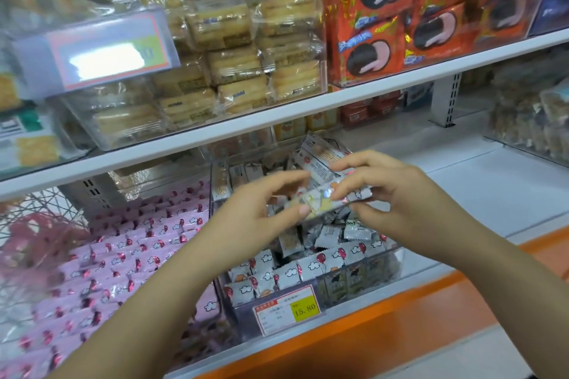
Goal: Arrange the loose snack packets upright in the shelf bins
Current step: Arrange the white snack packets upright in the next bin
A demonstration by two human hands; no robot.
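Both hands up over the clear bin: left hand and right hand each pinch an end of one silvery snack packet, held flat above the loose packets.

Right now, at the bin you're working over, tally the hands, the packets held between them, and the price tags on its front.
Hands: 2 (left hand, right hand)
Silver packet in the grip of both hands: 1
Price tag on the clear bin front: 1
Total: 4
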